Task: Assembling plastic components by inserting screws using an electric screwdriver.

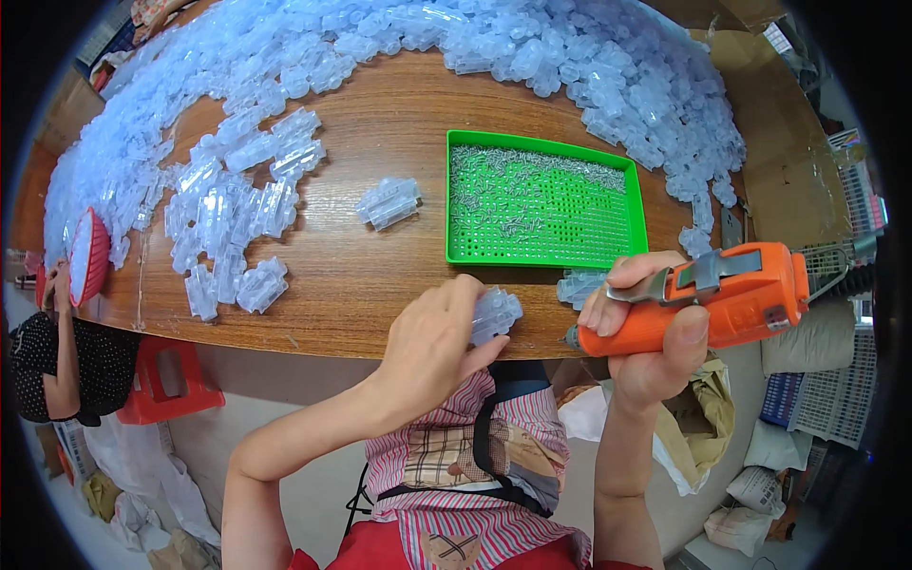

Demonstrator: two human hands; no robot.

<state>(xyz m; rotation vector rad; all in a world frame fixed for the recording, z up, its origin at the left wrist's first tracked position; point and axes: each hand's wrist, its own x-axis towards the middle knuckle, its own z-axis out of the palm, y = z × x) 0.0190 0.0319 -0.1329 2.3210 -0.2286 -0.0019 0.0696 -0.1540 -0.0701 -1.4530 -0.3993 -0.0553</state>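
My left hand [427, 337] is at the table's front edge, its fingers closed round a clear plastic part [495, 315]. In my right hand [655, 356] is an orange electric screwdriver [736, 296], lying nearly level. Its tip points left toward the plastic part, with a gap between them. Another clear piece [578, 287] lies just behind the tip, partly hidden by my right fingers. Beyond my hands sits a green perforated tray [640, 218] with many small silvery screws [541, 166], thickest along its far side. One small cluster of clear parts [389, 203] rests left of the tray.
Clear plastic parts [570, 47] are heaped along the far side of the wooden table [370, 123]. A looser group [233, 209] lies on the left. At far left, another person's arm [63, 351] is beside a pink basket [90, 256]. A red stool [171, 380] stands below.
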